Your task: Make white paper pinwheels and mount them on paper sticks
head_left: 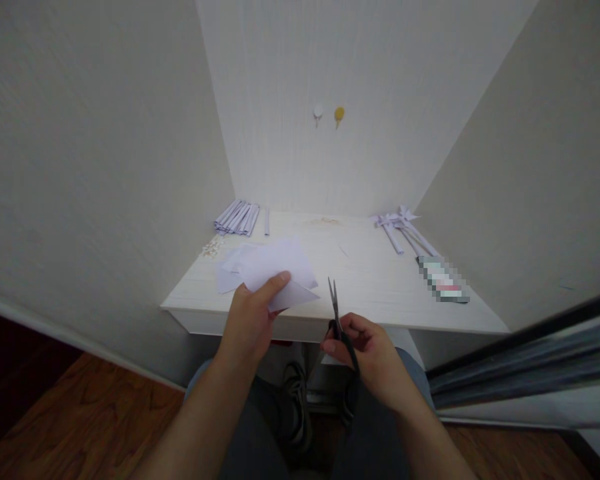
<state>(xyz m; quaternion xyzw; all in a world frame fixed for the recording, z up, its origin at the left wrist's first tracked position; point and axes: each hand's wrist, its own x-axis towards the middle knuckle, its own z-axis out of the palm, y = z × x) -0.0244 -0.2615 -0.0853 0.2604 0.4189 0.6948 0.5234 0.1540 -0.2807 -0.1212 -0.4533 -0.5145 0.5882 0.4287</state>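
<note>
My left hand (253, 320) grips a white sheet of paper (283, 267) by its near edge, holding it just above the front of the small white table (370, 287). My right hand (367, 350) holds black-handled scissors (336, 310), fingers through the handles, blades pointing up and away, slightly parted. The blade tips stand just to the right of the paper, not touching it. More loose white sheets (230, 267) lie on the table under the held paper.
A bundle of folded paper strips (237, 217) lies at the back left, one single strip (267, 221) beside it. Paper pinwheels on sticks (403, 227) lie at the back right, a flat blurred object (443, 280) nearer. Two wall hooks (329, 115) hang above. Walls close in on both sides.
</note>
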